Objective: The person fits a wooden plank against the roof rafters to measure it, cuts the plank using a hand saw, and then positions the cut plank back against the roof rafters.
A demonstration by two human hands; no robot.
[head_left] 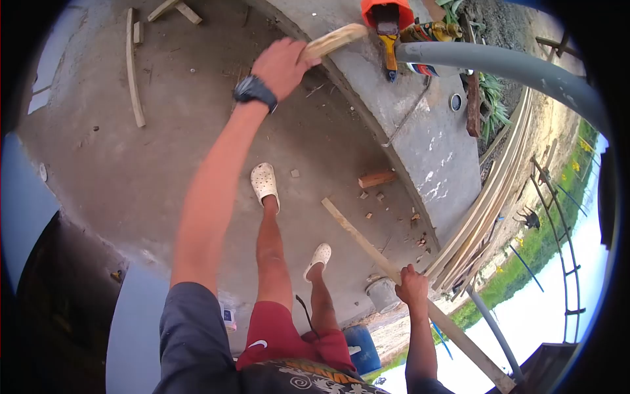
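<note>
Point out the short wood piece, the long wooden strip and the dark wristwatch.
Short wood piece (336, 41): head view, on the exposed length beyond the grip.
Long wooden strip (459, 336): head view, on its broad face, below the grip.
Dark wristwatch (256, 93): head view, on its upper side.

The short stick (335, 41) and long stick (363, 240) are light brown. The shorts (270, 331) are red with a white tick (258, 343). The cream shoes (263, 177) have dark dots. The far tub (405, 13) is orange.
</note>
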